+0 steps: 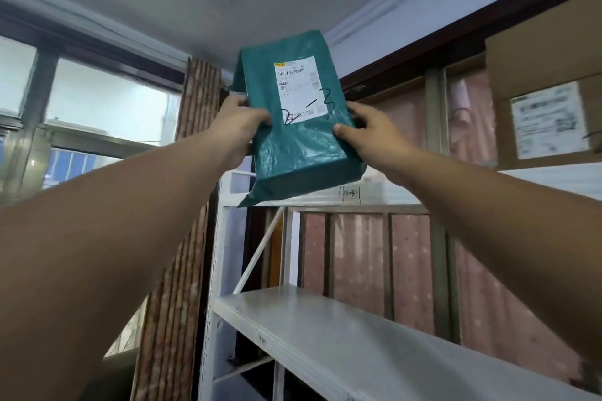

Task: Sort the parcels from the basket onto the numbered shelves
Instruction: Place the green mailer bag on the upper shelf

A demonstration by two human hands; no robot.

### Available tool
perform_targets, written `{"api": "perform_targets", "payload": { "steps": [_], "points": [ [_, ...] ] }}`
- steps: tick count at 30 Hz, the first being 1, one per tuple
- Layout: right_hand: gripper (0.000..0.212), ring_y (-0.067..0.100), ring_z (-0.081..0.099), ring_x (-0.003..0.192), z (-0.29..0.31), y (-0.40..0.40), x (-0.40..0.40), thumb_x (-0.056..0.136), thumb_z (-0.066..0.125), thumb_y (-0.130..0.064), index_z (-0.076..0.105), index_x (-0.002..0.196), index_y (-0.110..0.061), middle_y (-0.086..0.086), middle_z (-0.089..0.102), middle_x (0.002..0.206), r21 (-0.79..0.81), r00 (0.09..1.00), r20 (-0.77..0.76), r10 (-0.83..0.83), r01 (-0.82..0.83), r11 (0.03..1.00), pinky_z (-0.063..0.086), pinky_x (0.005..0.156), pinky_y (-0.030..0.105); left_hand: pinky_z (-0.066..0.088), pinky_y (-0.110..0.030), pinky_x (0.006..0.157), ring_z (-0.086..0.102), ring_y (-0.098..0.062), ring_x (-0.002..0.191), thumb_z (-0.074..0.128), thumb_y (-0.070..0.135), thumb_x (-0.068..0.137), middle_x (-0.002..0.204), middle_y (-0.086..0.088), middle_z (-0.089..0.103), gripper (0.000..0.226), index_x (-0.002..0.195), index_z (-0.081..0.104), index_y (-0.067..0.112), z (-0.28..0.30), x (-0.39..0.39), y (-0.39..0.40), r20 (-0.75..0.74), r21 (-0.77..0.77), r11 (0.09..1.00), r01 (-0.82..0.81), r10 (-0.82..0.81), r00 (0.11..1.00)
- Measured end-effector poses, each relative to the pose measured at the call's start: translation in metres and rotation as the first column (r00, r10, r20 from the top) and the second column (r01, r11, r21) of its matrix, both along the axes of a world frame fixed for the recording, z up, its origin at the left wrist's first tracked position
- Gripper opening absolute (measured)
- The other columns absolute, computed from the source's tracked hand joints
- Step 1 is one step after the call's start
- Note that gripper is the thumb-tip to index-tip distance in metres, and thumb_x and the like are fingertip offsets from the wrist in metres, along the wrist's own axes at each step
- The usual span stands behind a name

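A green plastic-wrapped parcel (294, 127) with a white shipping label and a handwritten number ending in "-3" is held up high, tilted, in front of the top shelf (384, 197) of a white metal rack. My left hand (241, 125) grips its left edge with the thumb on the front. My right hand (369, 130) grips its right edge the same way. The parcel's lower end overlaps the top shelf's front edge, next to a small tag reading "2-3" (350, 194). The basket is out of view.
A cardboard box (544, 88) with a white label stands on the top shelf at the right. A lower white shelf (342, 338) runs across the bottom. A patterned curtain (192, 172) and a window (97, 114) are to the left. The ceiling is close above.
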State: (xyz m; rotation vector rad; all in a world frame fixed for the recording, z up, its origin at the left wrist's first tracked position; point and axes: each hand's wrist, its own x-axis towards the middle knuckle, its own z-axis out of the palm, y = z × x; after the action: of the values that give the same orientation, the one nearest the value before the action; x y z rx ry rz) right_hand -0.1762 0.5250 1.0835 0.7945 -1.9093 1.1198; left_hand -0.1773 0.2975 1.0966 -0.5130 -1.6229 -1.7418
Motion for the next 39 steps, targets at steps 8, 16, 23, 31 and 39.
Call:
{"api": "perform_targets", "payload": {
  "steps": [8,16,23,31,39],
  "points": [
    [0.044,0.013,0.062,0.098,0.063,0.044,-0.006,0.096,0.064,-0.026,0.05,0.139,-0.023,-0.001,0.063,0.121,0.0,0.948,0.023,-0.317,0.317,0.949,0.052,0.074,0.03,0.063,-0.05,0.092,0.079,-0.023,0.097,0.07,0.027,0.083,0.114,0.0,0.079,0.051,0.133,0.06,0.032,0.033,-0.074,0.069,-0.15,-0.055,0.979,0.194,-0.2,0.968],
    [0.057,0.02,0.064,0.102,0.08,0.072,-0.04,0.088,0.067,-0.044,0.045,0.136,-0.022,0.002,0.063,0.118,-0.059,0.883,0.129,-0.452,0.462,0.885,0.054,0.089,0.039,0.061,-0.032,0.078,0.073,-0.012,0.09,0.064,0.003,0.097,0.11,0.009,0.073,0.05,0.141,0.061,0.029,0.049,-0.15,0.117,-0.192,-0.174,0.968,0.181,-0.214,0.958],
    [0.089,0.025,0.065,0.111,0.078,0.086,-0.073,0.064,0.07,-0.062,0.044,0.142,-0.028,-0.001,0.065,0.13,-0.197,0.872,0.281,-0.4,0.46,0.866,0.05,0.1,0.049,0.047,-0.019,0.06,0.066,-0.008,0.086,0.065,0.004,0.098,0.12,0.005,0.067,0.057,0.15,0.051,0.024,0.056,-0.19,0.159,-0.223,-0.11,0.972,0.208,-0.228,0.948],
    [0.084,0.037,0.061,0.12,0.058,0.096,-0.089,0.084,0.059,-0.074,0.039,0.144,-0.018,0.007,0.059,0.134,-0.142,0.785,0.437,-0.438,0.541,0.829,0.048,0.105,0.058,0.064,-0.054,0.083,0.073,-0.032,0.092,0.066,-0.011,0.085,0.114,-0.009,0.074,0.059,0.136,0.059,0.017,0.045,-0.228,0.183,-0.083,-0.267,0.941,0.21,-0.24,0.967],
    [0.079,0.03,0.054,0.131,0.041,0.09,-0.098,0.095,0.05,-0.068,0.033,0.152,-0.017,0.004,0.053,0.148,-0.091,0.757,0.477,-0.446,0.547,0.832,0.044,0.112,0.049,0.061,-0.049,0.095,0.071,-0.033,0.107,0.06,-0.007,0.074,0.118,-0.007,0.075,0.066,0.132,0.059,0.024,0.02,-0.242,0.185,-0.002,-0.341,0.856,0.389,-0.415,0.91]
  ]
}}
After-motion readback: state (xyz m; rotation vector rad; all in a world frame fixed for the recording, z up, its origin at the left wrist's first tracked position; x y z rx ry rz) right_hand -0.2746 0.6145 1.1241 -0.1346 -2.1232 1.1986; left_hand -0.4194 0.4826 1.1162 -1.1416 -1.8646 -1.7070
